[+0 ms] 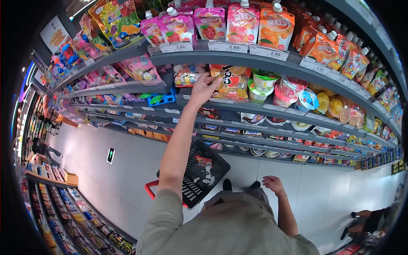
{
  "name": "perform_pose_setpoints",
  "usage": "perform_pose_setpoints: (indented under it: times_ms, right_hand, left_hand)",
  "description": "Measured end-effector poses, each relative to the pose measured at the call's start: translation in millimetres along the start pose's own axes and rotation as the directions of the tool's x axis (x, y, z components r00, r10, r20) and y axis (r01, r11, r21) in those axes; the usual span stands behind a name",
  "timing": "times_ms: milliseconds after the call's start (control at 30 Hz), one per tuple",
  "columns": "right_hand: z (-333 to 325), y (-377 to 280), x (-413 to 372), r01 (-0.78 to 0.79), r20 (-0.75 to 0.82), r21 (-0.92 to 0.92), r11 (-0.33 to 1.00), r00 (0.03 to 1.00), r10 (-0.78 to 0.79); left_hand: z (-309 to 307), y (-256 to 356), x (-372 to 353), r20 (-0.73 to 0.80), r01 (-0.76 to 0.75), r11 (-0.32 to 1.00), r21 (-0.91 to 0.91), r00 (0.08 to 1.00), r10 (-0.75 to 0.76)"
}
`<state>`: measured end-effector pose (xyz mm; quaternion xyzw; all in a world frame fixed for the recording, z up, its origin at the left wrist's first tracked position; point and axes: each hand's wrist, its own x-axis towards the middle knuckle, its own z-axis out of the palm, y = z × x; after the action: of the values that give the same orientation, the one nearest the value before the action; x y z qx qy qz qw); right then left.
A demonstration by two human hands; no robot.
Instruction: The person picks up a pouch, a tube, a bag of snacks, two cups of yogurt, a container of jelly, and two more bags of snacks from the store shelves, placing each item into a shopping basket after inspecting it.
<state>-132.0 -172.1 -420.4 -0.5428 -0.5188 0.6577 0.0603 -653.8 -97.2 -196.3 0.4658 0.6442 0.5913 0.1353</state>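
My left hand (205, 90) reaches up to a middle shelf and is at the left edge of an orange-gold snack bag (233, 87) with large dark characters. Its thumb lies over the front of the bag, and the other fingers are partly hidden at the bag's edge. To the left of that bag is a clear bag of small wrapped pieces (187, 75). Green-lidded cups (262, 85) stand stacked to its right. Low by my side, my right hand (272, 184) hangs with its fingers apart, holding nothing.
A black shopping basket (221, 163) with a red handle, containing a red package (204, 161), is by my feet. Spouted pouches (242, 25) line the shelf above. Another shelf unit (72, 212) stands behind to the left. People are at the far left and lower right.
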Motion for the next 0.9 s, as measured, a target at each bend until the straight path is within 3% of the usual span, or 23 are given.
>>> perform_pose_setpoints:
  times_ms: [67,100,200,267,333,467,533,633,667,700,733,800,900]
  right_hand:
    - [-4,7,1,-0.029,0.025,0.035,0.999,0.999,0.028]
    - [-6,11,2,-0.063,0.032,0.045,0.997,0.998,0.062]
    - [-13,12,11,-0.028,0.096,-0.066,0.997,0.995,0.034]
    - [-16,5,19,-0.021,0.114,-0.078,0.997,0.993,0.029]
    - [-17,-10,27,0.046,0.099,-0.141,0.989,0.995,-0.032]
    - [-9,-44,41,0.149,0.120,-0.193,0.970,0.985,-0.127]
    - [0,-75,36,0.159,0.141,-0.176,0.971,0.981,-0.135]
    - [12,-114,37,0.260,0.199,-0.153,0.953,0.953,-0.228]
    - [18,-129,35,0.333,0.232,-0.108,0.937,0.925,-0.302]
    - [24,-147,31,0.403,0.262,-0.061,0.913,0.889,-0.375]
    - [30,-166,26,0.401,0.266,-0.058,0.914,0.889,-0.373]
    - [47,-206,11,0.336,0.353,0.156,0.929,0.859,-0.370]
    - [81,-251,-8,0.399,0.348,0.310,0.863,0.797,-0.494]
  left_hand:
    - [0,36,-4,0.167,0.201,0.969,-0.145,0.970,-0.176]
    - [5,32,-5,0.079,0.118,0.987,-0.109,0.991,-0.110]
    - [5,29,-4,0.053,0.144,0.979,-0.147,0.989,-0.138]
    - [5,32,-8,0.064,0.150,0.986,-0.077,0.987,-0.145]
    - [9,36,-10,-0.031,0.051,0.993,-0.108,0.998,-0.055]
    - [5,51,-18,-0.129,0.035,0.991,-0.129,0.990,-0.052]
    - [-3,52,-19,-0.217,0.012,0.953,-0.302,0.973,-0.081]
    - [-29,67,-24,-0.252,0.049,0.942,-0.331,0.958,-0.139]
    - [-35,68,-25,-0.284,0.073,0.932,-0.354,0.942,-0.181]
    - [-38,82,-31,-0.285,0.036,0.871,-0.490,0.937,-0.199]
    - [-43,85,-39,-0.286,0.039,0.873,-0.486,0.937,-0.201]
    - [-60,87,-56,-0.250,0.142,0.838,-0.527,0.916,-0.312]
    - [-63,92,-96,-0.169,0.232,0.776,-0.587,0.902,-0.398]
